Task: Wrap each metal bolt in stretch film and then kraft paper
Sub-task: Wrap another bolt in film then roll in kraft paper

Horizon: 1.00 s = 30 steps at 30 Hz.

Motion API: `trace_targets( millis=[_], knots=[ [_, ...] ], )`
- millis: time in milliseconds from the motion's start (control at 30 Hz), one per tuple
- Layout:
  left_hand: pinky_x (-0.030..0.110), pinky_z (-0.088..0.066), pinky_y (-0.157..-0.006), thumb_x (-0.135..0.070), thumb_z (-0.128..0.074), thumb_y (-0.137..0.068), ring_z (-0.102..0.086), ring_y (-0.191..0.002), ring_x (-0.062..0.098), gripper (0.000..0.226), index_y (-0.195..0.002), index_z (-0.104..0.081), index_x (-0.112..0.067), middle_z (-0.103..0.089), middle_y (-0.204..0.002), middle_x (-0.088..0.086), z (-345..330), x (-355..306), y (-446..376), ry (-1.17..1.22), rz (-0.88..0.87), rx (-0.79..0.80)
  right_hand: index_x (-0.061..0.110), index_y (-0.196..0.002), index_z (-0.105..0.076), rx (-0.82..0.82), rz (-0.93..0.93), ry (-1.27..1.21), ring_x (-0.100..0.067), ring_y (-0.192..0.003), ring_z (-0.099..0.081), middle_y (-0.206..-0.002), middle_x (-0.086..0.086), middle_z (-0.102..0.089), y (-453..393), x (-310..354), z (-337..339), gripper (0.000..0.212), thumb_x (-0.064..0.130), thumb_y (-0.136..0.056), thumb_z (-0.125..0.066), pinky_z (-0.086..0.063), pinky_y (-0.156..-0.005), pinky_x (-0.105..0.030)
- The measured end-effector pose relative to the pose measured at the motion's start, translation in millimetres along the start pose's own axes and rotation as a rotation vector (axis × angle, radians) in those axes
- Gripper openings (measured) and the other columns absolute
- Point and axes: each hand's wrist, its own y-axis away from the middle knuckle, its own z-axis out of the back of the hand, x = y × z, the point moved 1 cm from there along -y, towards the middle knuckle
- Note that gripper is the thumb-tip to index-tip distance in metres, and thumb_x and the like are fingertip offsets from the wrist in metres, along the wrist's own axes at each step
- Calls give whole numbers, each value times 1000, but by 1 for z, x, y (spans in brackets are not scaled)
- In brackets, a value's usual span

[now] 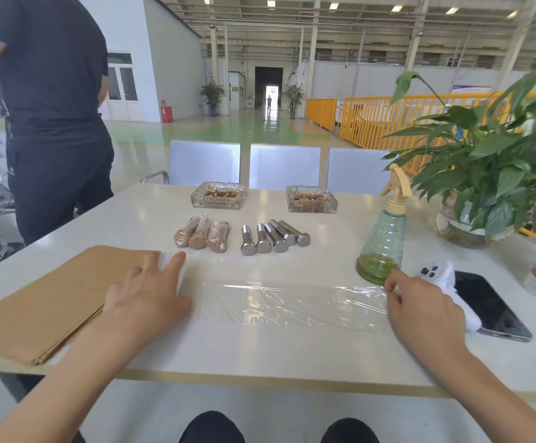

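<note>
the left hand (146, 294) rests flat, fingers straight, on the film roll (172, 266). the right hand (420, 310) pinches the end of the clear, shiny stretch film (292, 303) lying across the white table (260, 353). five silver bolts (274, 236) lie beside three wrapped bolts (201, 235). brown kraft paper (46, 302) lies left. two glass trays (218, 195) hold brown bits.

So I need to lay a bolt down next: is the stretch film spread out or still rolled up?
Spread: a sheet of stretch film lies flat on the table, between left hand and right hand.
</note>
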Motion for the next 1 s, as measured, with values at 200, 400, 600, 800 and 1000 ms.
trace_targets(
  millis=[200, 400, 600, 800, 1000],
  knots=[
    [45, -43, -103, -68, -53, -86, -32, -143, 27, 85, -155, -9, -46, -18, -161, -1, 5, 5, -2, 4, -31, 47, 28, -95, -65, 19, -29, -65, -18, -61, -45, -74, 7, -57, -4, -3, -1, 19, 17, -98, -50, -33, -53, -31],
    [42, -44, -105, -57, -63, -85, -27, -143, 28, 83, -154, -20, -39, -13, -160, -2, 11, -2, -7, -6, -69, -8, 23, -100, -70, -103, 42, -177, -25, -69, -51, -80, 4, -57, -4, 7, 9, 22, 9, -95, -53, -35, -53, -32],
    [42, -28, -117, -50, -56, -93, -13, -150, 24, 44, -136, -49, -49, -21, -161, -8, 2, -4, -11, -131, -186, -156, 22, -102, -76, 13, 328, -257, -23, -97, -61, -103, 3, -69, 2, 25, 6, 29, 0, -90, -62, -53, -78, -41],
    [41, -24, -117, -43, -50, -96, -13, -150, 24, 32, -127, -58, -47, -25, -160, -13, -1, 1, -16, -181, -191, -121, 35, -111, -68, 187, 268, -93, -15, -105, -56, -109, 12, -61, 2, 29, -2, 28, 20, -97, -50, -47, -76, -32],
    [42, -26, -118, -43, -54, -94, -9, -151, 27, 36, -130, -56, -46, -19, -162, -6, -3, 0, -16, -157, -214, -89, 36, -110, -66, 211, 234, -65, -15, -106, -54, -109, 13, -60, 3, 32, -2, 27, 21, -96, -48, -40, -71, -30]
  ],
)
